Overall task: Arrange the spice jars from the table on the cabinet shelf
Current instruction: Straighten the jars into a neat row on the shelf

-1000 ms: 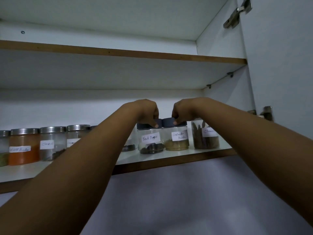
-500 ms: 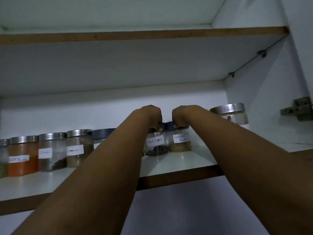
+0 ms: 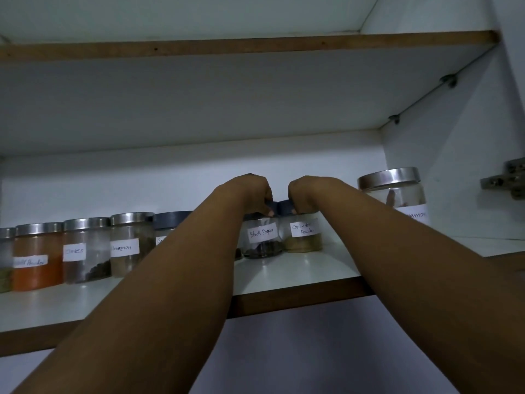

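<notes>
Both arms reach up to the cabinet shelf [image 3: 306, 271]. The left hand [image 3: 250, 193] has its grip curled round the dark lid of the Black Pepper jar [image 3: 262, 237]; the right hand [image 3: 305, 193] grips the lid of the Coriander Powder jar [image 3: 304, 234], just beside it at 3 o'clock. Both jars stand upright on the shelf. A steel-lidded jar [image 3: 393, 194] stands farther toward 3 o'clock, and an orange-filled jar [image 3: 37, 257] toward 9 o'clock.

Behind the left forearm [image 3: 159, 280], mid-frame: a dark-lidded jar [image 3: 170, 223], its label cut down to "G". Under both curled hands, lid tops of the Black Pepper jar [image 3: 262, 240] and Coriander Powder jar [image 3: 303, 237] mostly covered. At right, steel-lidded jar [image 3: 395, 191] hidden low by the right forearm [image 3: 412, 268], label showing only "amon". Far left, a jar [image 3: 4, 260] cropped by the frame edge. Orange jar [image 3: 37, 257] label too blurred to read.
</notes>
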{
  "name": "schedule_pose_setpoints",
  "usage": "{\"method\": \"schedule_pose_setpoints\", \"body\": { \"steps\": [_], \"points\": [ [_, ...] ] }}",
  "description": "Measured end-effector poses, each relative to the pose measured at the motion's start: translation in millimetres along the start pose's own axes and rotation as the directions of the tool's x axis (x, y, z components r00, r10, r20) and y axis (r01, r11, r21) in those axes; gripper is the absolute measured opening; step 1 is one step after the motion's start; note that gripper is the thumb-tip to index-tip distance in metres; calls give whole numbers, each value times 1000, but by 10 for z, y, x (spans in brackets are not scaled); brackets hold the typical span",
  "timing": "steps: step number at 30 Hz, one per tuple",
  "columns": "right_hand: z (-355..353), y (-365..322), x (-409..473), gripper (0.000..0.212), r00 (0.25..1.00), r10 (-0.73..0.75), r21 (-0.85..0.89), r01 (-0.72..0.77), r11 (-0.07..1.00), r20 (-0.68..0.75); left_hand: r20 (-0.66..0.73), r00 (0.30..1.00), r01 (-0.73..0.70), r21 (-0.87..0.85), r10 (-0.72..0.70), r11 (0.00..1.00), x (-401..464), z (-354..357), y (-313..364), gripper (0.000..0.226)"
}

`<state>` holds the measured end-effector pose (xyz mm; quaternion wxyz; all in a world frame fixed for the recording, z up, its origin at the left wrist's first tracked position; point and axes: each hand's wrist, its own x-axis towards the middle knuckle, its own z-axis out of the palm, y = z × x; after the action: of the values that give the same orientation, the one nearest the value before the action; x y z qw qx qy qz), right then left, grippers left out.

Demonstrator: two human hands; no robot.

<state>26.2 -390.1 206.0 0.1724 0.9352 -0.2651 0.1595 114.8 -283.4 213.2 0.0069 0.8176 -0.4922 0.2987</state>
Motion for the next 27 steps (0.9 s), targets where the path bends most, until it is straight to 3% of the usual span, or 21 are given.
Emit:
{"method": "schedule_pose_setpoints", "body": {
  "steps": [2,4,7,10,13,15,17,19,23,27],
  "points": [
    [-35,-125,-73,37,999,15,27,-14,1000,-41,-39,999,33,-11,-33,999,-27,-1,-33,45],
    [-107,-230,-191,43,974,17,83,2,997,-225,-113,991,73,-1,-73,997,-87,-44,-45,48],
    [-267,-230,-423,36,856,82,248,55,967,-510,-246,964,122,59,-104,991,-382,-230,150,40],
    [-547,72,-678,26,786,137,331,91,939,-603,-496,866,96,46,-61,994,-851,-349,668,33],
    [-788,520,-1048,34,857,154,375,49,926,-492,-585,811,-83,-77,22,994,-1298,2,1276,36],
    [-791,800,-1276,36,943,115,296,-19,955,-312,-613,790,-77,-68,19,995,-1483,369,1563,41],
    [-713,1012,-1457,34,980,80,255,-32,966,-182,-753,658,-59,-69,-13,996,-1521,618,1701,39],
    [-623,1159,-1598,35,991,68,349,-23,937,-117,-861,506,-79,-108,-53,991,-1477,725,1739,36],
    [-448,1314,-1697,27,991,41,509,29,860,-127,-926,375,-61,-64,-36,996,-1439,749,1755,35],
    [-312,1246,-1475,27,977,80,366,-2,931,-197,-943,328,-37,-70,-54,997,-1416,756,1765,36]
  ]
}}
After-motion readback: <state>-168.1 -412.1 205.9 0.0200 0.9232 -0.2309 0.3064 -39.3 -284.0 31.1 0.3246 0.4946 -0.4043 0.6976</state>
